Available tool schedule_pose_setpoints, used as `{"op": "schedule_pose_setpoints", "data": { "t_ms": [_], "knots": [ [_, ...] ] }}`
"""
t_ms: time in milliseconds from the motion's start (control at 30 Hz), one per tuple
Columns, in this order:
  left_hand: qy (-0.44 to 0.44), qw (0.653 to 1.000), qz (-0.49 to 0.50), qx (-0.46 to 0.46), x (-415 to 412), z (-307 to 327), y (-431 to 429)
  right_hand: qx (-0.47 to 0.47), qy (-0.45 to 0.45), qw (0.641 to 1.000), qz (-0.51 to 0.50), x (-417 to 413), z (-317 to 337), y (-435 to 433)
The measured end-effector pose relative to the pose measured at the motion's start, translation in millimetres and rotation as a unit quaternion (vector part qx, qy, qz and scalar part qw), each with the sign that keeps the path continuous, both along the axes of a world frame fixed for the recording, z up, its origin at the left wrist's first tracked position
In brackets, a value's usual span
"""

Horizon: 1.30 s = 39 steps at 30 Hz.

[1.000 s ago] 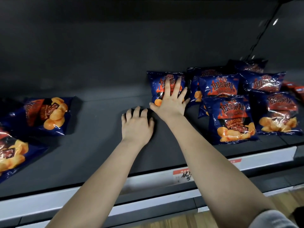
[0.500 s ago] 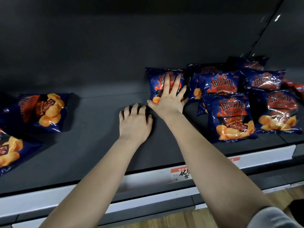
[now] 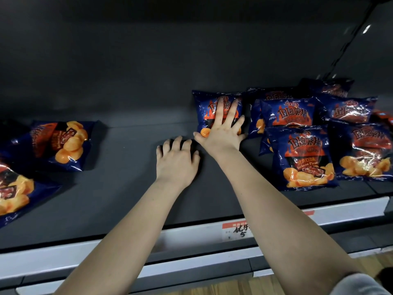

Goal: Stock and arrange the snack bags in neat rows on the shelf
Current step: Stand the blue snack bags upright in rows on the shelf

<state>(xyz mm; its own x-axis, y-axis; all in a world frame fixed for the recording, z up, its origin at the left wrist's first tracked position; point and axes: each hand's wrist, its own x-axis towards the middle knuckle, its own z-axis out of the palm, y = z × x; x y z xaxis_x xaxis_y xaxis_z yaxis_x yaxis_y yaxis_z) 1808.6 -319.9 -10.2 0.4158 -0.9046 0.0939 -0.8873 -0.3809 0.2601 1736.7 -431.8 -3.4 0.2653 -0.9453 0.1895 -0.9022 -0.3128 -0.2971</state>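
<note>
A dark blue snack bag (image 3: pixel 204 109) with orange chips printed on it stands at the back of the dark shelf (image 3: pixel 131 188). My right hand (image 3: pixel 223 130) lies flat on its front, fingers straight and spread. My left hand (image 3: pixel 176 162) rests palm-down on the bare shelf just left of it, fingertips bent, holding nothing. To the right, several matching bags sit in rows, with one at the front (image 3: pixel 304 158) and another beside it (image 3: pixel 365 152). Two more bags lie on their sides at the far left (image 3: pixel 61 143), (image 3: pixel 14 188).
A white price rail (image 3: pixel 340 211) with a red-and-white label (image 3: pixel 238 231) runs along the shelf's front edge. A second lower rail sits beneath it, with wooden floor at the bottom right. The dark back wall rises behind the bags.
Both hands stay almost where they were; the right hand keeps pressing the same bag. The view has shifted slightly.
</note>
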Motion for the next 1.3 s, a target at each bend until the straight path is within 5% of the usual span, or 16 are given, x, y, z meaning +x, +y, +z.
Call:
{"op": "schedule_pose_setpoints", "data": {
  "t_ms": [567,767,1100,1300],
  "knots": [
    [0.004,1.0,0.001,-0.016,2.3,1.0,4.5,0.007,-0.043,0.999,0.023,-6.1,7.3,5.9],
    [0.007,0.999,0.02,-0.036,4.5,8.3,12.2,-0.127,-0.12,0.979,0.101,1.1,21.1,31.2],
    [-0.003,0.992,0.113,-0.056,52.6,22.1,82.3,-0.041,-0.119,0.956,0.264,57.8,31.0,89.7],
    [-0.022,0.983,0.126,-0.129,88.2,29.4,115.0,-0.001,-0.118,0.957,0.266,85.0,27.9,103.2]
  ]
}}
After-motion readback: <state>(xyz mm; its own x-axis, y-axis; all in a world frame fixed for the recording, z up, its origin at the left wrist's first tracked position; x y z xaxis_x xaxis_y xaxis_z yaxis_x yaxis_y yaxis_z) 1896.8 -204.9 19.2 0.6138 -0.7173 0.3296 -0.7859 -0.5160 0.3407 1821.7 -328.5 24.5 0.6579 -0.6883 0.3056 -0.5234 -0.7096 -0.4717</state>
